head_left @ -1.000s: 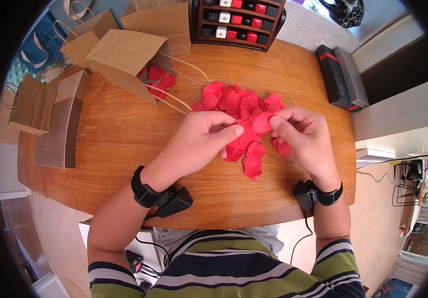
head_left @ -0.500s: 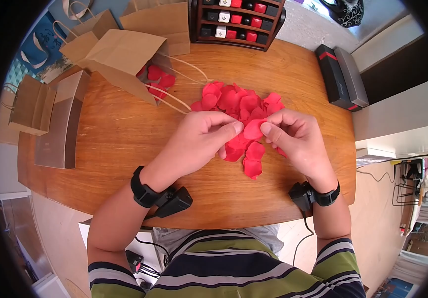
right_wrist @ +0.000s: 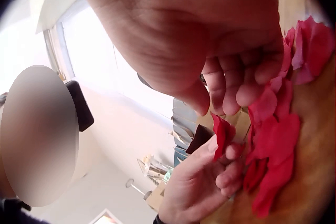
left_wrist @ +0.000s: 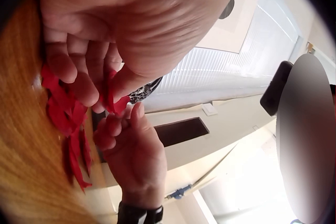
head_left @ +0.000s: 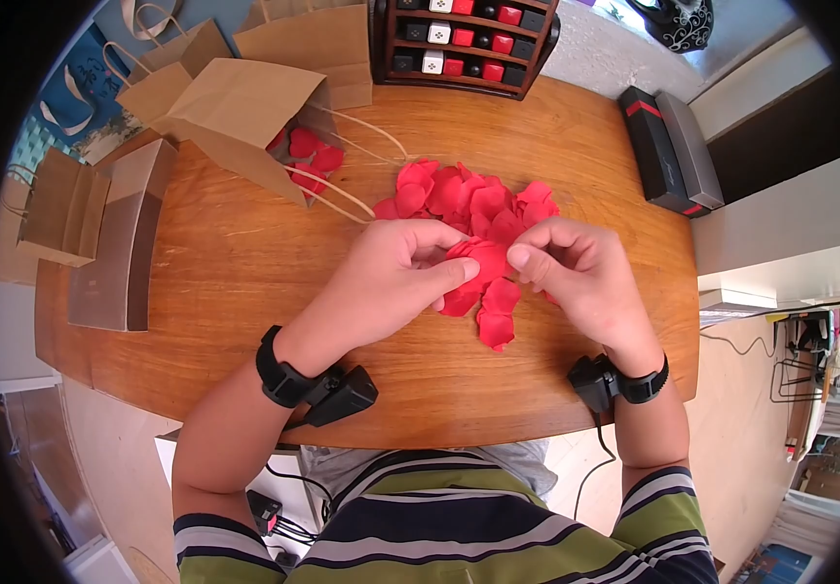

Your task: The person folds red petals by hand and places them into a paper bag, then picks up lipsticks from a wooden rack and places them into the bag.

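Left hand (head_left: 400,261): your thumb and forefinger pinch a small bunch of red petals (right_wrist: 222,137) over the near side of the loose petal pile (head_left: 464,195), mid-desk (head_left: 215,282). You seem to grip by one end so the far edges stay free to reach. Right hand (head_left: 580,271): fingers loosely bent, thumb slightly parted, nothing visible between; the tips sit just beside the bunch, probably there to square or feed it. Working low over the pile likely keeps loose petals within reach.

Containers: a brown paper bag (head_left: 240,102) lies tipped at far left, mouth toward the pile, several petals (head_left: 317,156) showing in its opening; how many sit deeper, you can't tell. Far side, a wooden rack (head_left: 459,87) holds red, white and black cubes (head_left: 433,62) in rows.
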The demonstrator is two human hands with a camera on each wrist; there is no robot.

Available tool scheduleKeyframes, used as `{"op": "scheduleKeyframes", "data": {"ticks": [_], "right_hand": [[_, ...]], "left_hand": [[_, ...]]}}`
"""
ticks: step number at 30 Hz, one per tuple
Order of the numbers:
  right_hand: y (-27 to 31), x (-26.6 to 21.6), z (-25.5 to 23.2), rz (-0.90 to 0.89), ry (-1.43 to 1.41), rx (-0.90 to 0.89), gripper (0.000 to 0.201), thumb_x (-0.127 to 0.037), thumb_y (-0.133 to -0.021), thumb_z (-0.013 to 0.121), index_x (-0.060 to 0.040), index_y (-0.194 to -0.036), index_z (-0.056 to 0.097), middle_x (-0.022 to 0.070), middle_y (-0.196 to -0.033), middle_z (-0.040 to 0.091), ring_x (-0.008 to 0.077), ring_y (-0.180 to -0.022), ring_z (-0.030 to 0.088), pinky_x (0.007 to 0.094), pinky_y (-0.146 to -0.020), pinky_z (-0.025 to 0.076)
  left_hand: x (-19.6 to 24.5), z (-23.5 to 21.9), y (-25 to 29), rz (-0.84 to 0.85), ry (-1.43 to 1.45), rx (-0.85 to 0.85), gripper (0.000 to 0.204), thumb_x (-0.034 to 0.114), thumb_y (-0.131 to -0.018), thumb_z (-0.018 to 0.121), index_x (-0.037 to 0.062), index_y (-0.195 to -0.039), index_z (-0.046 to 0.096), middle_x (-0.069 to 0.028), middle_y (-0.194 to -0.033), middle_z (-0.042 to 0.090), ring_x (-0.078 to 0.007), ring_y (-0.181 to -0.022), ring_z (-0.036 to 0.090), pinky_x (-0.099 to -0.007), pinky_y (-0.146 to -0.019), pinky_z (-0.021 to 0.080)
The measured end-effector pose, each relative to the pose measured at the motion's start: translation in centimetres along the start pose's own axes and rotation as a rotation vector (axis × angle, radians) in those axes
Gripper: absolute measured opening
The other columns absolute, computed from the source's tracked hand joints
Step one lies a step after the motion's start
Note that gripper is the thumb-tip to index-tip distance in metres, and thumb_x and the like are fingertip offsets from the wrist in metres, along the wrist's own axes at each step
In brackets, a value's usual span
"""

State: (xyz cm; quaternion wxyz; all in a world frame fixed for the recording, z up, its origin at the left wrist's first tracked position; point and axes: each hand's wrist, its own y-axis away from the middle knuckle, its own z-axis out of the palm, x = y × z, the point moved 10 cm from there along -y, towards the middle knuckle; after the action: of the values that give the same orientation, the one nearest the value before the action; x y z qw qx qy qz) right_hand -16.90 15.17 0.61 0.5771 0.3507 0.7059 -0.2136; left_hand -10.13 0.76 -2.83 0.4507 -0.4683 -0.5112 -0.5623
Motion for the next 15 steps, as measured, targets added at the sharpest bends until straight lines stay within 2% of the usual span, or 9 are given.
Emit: {"op": "scheduleKeyframes", "data": {"ticks": [8,15], "right_hand": [[0.0,0.2,0.5,0.009,0.037,-0.039,0.012,-0.011,-0.099,0.074,0.0009,-0.096,0.074,-0.0055,-0.082,0.064,0.0021,-0.075,0.053,0.0222,-0.065,0.044],[-0.1,-0.3,-0.5,-0.027,0.004,0.029,0.012,-0.01,-0.099,0.075,0.0008,-0.095,0.074,-0.0053,-0.081,0.065,0.0021,-0.074,0.053,0.022,-0.065,0.045]], "left_hand": [[0.3,-0.1,0.1,-0.017,-0.031,0.005,0.02,0.017,-0.101,0.071,0.0016,-0.112,0.074,0.0038,-0.085,0.069,-0.0032,-0.068,0.059,-0.0197,-0.06,0.044],[0.5,0.0,0.2,-0.029,-0.022,0.007,0.021,0.019,-0.101,0.071,0.0014,-0.112,0.074,0.0041,-0.083,0.068,-0.003,-0.068,0.059,-0.0198,-0.06,0.044]]}}
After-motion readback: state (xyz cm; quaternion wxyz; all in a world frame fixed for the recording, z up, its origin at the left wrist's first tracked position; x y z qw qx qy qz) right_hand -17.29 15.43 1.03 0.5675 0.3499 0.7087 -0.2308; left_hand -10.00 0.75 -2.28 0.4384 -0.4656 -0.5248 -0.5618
